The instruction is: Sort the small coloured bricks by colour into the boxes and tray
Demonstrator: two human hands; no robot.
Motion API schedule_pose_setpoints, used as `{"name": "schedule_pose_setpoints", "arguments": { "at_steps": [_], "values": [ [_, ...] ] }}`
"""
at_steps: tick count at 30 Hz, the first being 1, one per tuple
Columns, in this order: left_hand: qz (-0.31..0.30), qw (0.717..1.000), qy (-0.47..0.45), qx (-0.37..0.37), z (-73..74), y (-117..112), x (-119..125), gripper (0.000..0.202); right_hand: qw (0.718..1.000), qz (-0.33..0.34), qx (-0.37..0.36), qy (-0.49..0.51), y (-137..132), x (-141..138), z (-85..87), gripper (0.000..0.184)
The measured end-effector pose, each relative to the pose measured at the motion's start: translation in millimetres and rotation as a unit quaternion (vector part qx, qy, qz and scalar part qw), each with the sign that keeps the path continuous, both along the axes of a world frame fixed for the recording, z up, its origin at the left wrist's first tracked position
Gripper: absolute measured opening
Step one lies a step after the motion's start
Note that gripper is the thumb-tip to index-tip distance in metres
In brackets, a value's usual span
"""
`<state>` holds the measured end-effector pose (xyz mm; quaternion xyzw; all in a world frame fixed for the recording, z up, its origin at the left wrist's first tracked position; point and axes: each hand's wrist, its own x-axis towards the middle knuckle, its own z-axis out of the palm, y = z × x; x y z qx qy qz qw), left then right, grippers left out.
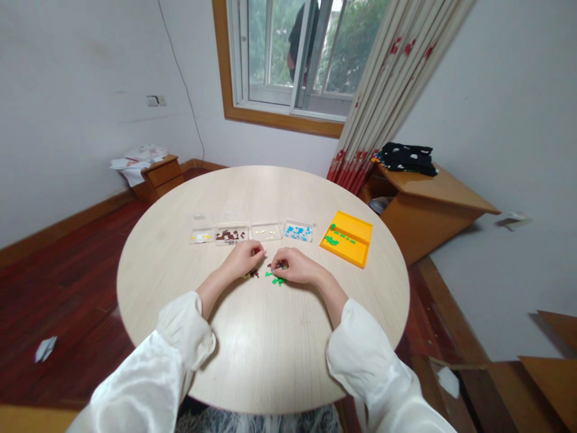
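Over the middle of the round table [265,337], my left hand [246,258] is closed, its thumb and fingertips drawn together; whatever they pinch is too small to make out. Some small brown and yellow building pieces [252,273] lie partly hidden beneath it. Just to the right, my right hand [295,266] curls down with its fingertips pinched at a loose heap of small green pieces [278,281]. A few dark and coloured pieces show between its fingers and the tabletop. I cannot make out what that pinch holds.
Behind my hands stand clear boxes: one of yellow and white pieces [201,237], one of brown pieces [231,235], one of pale pieces [265,232], one of blue pieces [298,231]. An open yellow case [360,255] with green pieces lies at right.
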<state>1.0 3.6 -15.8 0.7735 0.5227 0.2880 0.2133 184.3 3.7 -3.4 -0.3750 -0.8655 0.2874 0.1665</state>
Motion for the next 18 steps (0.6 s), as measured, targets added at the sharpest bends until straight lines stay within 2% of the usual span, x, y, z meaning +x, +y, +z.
{"name": "schedule_pose_setpoints", "arguments": {
  "at_steps": [8, 14, 18],
  "values": [
    [0.001, 1.000, 0.001, 0.005, -2.0, 0.8, -0.6, 0.020, 0.991, -0.036, -0.102, 0.084, -1.0, -1.3, 0.1, 0.016],
    [0.002, 1.000, 0.006, 0.009, -1.9, 1.2, -0.4, 0.019, 0.984, -0.047, -0.133, 0.109, -0.4, -0.7, -1.7, 0.015],
    [0.000, 1.000, 0.005, 0.007, -0.7, 1.0, -0.5, 0.019, 0.984, -0.040, -0.124, 0.122, 0.4, 0.3, -3.1, 0.017]
  ]
}}
